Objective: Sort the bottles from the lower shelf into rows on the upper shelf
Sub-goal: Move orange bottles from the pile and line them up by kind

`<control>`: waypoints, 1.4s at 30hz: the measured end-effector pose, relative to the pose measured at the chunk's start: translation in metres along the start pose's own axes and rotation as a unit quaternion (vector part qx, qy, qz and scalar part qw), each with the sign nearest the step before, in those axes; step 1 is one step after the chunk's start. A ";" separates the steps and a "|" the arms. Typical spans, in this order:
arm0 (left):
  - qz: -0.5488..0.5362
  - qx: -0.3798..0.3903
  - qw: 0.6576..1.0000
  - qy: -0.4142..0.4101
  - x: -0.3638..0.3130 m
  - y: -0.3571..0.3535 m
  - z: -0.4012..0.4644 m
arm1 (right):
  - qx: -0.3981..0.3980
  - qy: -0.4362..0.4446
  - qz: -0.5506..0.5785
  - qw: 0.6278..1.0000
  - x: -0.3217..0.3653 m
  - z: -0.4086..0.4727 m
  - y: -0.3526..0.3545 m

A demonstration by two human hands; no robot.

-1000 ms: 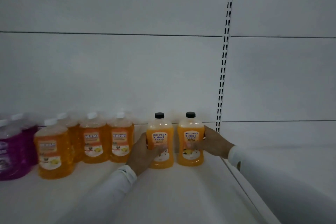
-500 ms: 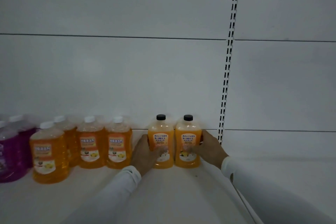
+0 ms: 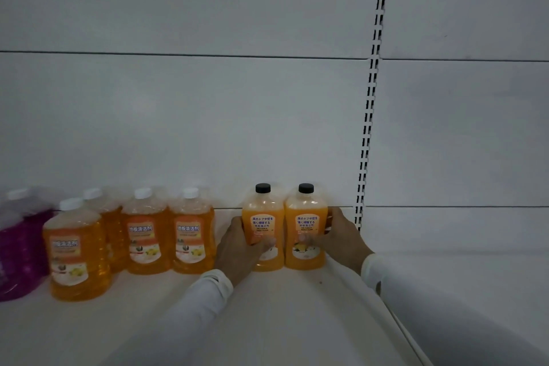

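Far left on the shelf (image 3: 267,321), purple bottles (image 3: 20,249) sit cut off by the frame edge, white caps blurred. Next along, an orange bottle with a white cap (image 3: 77,252) stands forward of the others, nearer the camera, with another orange one (image 3: 111,232) tucked behind it. Moving right, two more white-capped orange bottles (image 3: 145,235) (image 3: 193,233) stand side by side near the back panel (image 3: 208,128), touching or nearly so, labels facing out.

Now the action: the left hand (image 3: 237,249) comes in on a white sleeve (image 3: 190,309), its grip wrapped round the left black-capped bottle (image 3: 263,232), thumb across the front label, fingers hidden behind the bottle's left side. That bottle stands upright on the upper shelf, right at the back panel, a clear gap between it and the white-capped pair.

Pressed against it is the right black-capped bottle (image 3: 306,230), upright too, the two touching along their sides. The right hand (image 3: 338,239) grasps it from the right, thumb laid across the label, fingers curled round the far side. Its white sleeve (image 3: 416,291) runs off to the lower right.

Just beside that hand, the slotted upright (image 3: 370,113) climbs the back panel, marking the end of this shelf bay.
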State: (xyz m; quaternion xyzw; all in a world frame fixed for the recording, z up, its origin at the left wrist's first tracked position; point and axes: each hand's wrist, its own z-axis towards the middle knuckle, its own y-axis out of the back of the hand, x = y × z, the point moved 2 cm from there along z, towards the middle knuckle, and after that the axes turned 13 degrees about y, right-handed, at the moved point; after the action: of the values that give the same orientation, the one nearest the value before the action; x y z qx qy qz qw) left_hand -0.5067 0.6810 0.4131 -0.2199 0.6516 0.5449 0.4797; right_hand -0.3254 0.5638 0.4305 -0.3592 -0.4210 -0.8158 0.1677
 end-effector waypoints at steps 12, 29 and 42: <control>0.200 0.048 0.979 0.007 0.008 0.028 -0.037 | 0.064 0.000 -0.168 0.984 0.026 -0.031 0.032; 0.272 0.005 0.960 -0.058 -0.048 -0.047 -0.315 | 0.230 0.174 -0.175 0.941 0.030 -0.236 0.141; 0.379 0.153 0.912 0.016 0.055 -0.148 -0.390 | 0.361 0.078 -0.180 0.911 -0.100 -0.349 0.101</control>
State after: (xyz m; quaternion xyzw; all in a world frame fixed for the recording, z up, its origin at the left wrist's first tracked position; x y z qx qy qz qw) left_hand -0.5619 0.2887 0.2704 0.1113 0.7688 0.5760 0.2543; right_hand -0.3539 0.2196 0.2792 -0.1271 -0.7301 -0.6498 0.1689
